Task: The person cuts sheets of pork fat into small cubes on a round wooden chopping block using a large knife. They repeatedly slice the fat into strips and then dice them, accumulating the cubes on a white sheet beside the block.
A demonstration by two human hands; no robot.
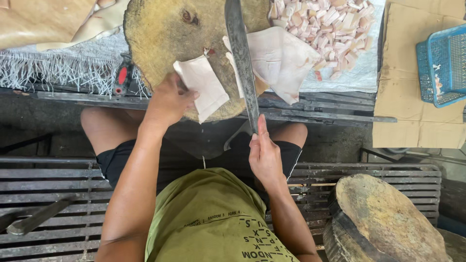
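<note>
A round wooden chopping block (165, 34) lies in front of me. My left hand (167, 102) rests at its near edge, fingers pressing a pale rectangular slab (203, 86) of skin or fat. My right hand (264, 153) grips the handle of a long dark knife (240, 53) whose blade runs away from me across the block. Larger pale sheets (281, 58) lie on the block to the right of the blade.
A heap of small pale cut pieces (325, 26) lies on a white sack at the back right. A blue plastic basket (444, 63) stands on cardboard at the far right. A second wooden block (383, 223) sits at lower right, another knife (36, 218) on the slatted bench at lower left.
</note>
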